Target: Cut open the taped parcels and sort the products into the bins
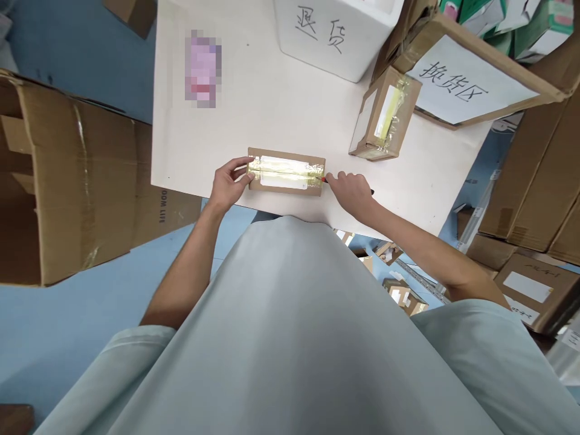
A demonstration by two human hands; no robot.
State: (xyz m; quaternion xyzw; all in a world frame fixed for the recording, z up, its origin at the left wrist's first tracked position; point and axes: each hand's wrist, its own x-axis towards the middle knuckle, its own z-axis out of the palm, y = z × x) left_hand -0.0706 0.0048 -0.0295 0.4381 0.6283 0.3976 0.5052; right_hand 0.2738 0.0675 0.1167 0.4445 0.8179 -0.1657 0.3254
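A small taped cardboard box [290, 188] lies lengthwise near the table's front edge. Shiny clear and yellowish tape runs over a white label on its top, with a line along the middle. My left hand [229, 183] grips the box's left end, its thumb and fingers on the top. At the opposite end, my right hand [351, 192] is closed around a slim red-and-black box cutter [324, 179]. The cutter's red front meets the right end of the taped seam; its black tail shows behind my hand. Most of the handle is hidden in my fist.
Another taped box [387, 115] stands on the white table [272, 96] to the right. Behind it are a white bin [335, 36] and a labelled carton [453, 84] holding green packages. A blurred pinkish item [203, 69] lies back left. A large open carton [81, 181] stands left.
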